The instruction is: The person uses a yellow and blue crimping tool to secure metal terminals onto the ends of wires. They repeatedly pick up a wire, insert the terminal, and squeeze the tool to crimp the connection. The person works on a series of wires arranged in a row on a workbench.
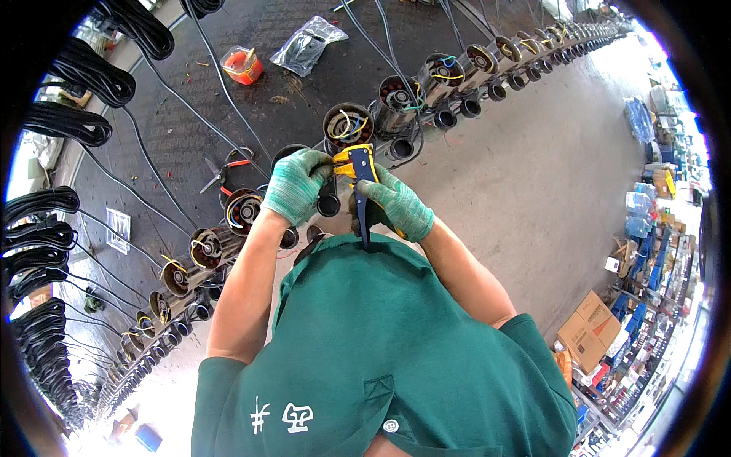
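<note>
My right hand [400, 204], in a green knitted glove, is wrapped round a yellow and blue wire stripper [362, 161]. The tool's yellow head lies toward the row, its dark blue handle toward my body. My left hand [295, 186], gloved alike, has its fingers pinched together at the stripper's jaws; what they hold is too small to make out. Just beyond the tool stands an open round motor housing [349, 126] with white and yellow wires inside. Another housing [244, 209] with blue and white wires sits left of my left hand.
The row of housings runs along the dark bench [164, 114]. Diagonal cutters [221, 174] with red handles, a red tub [242, 67] and a clear plastic bag [308, 46] lie there. Black cable coils [91, 72] hang at left. Cardboard boxes [590, 331] stand at right.
</note>
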